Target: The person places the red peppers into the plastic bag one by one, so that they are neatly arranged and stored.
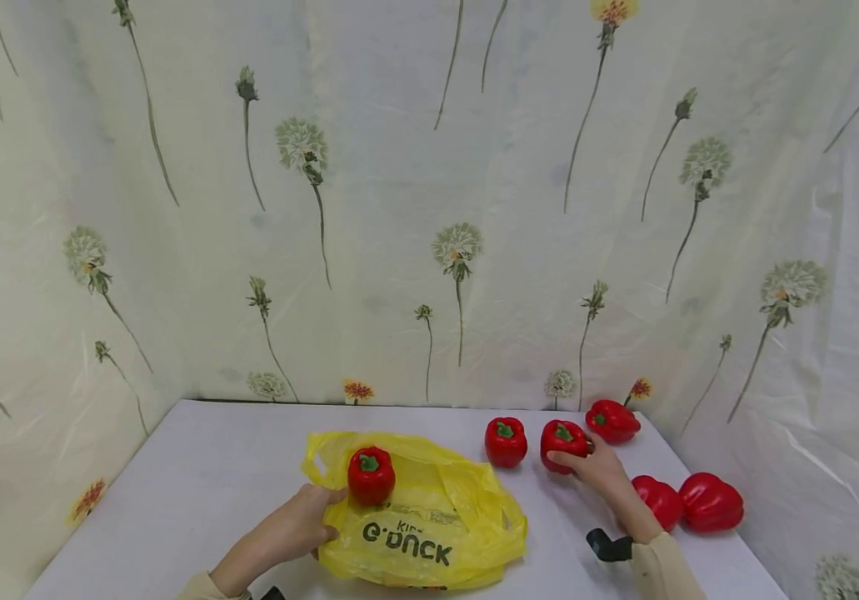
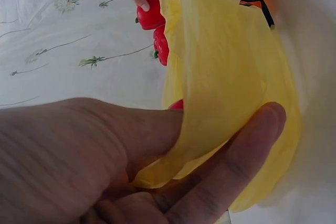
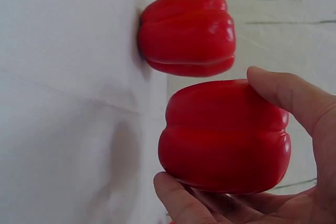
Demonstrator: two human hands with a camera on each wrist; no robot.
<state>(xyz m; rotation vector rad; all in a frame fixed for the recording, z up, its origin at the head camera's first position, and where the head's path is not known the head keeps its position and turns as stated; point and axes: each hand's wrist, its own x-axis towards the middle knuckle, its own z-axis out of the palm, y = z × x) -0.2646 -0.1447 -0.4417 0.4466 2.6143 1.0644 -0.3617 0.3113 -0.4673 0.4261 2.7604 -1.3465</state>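
Held pepper right of the bag, one pepper between

The right hand (image 1: 600, 463) held a glossy red bell pepper with a green stem (image 1: 558, 442); the yellow printed plastic bag (image 1: 485, 533) lay to its left and nearer the person. That sideways gap was the relation that counted. A second red, blocky bell pepper, upright (image 1: 506, 444), stood on the worktop (image 1: 227, 450) just left of the held one, on the bag side.

Held pepper: stem up, axis roughly upright; the right wrist view suggested its base was slightly off the surface. Thumb on one side, fingers round the other, spread to the pepper's width.

The left hand (image 1: 303, 523) was nearer the bag, pinching thin film at its left edge, thumb and fingers on opposite faces. Bag's longer way ran left to right, a loop handle at its left. Another red bell pepper, stem up (image 1: 372, 473), sat at the bag just beyond the left hand; couldn't tell how far inside it was.

Right side was tighter: a tipped red bell pepper (image 1: 612, 422) lay just behind the right hand by the back corner, and two lying red bell peppers (image 1: 711, 502) sat by the forearm, the outer one near the right edge. A pale flower-printed sheet (image 1: 384, 192) closed off the back. Most room was left of the bag; front edge out of view.
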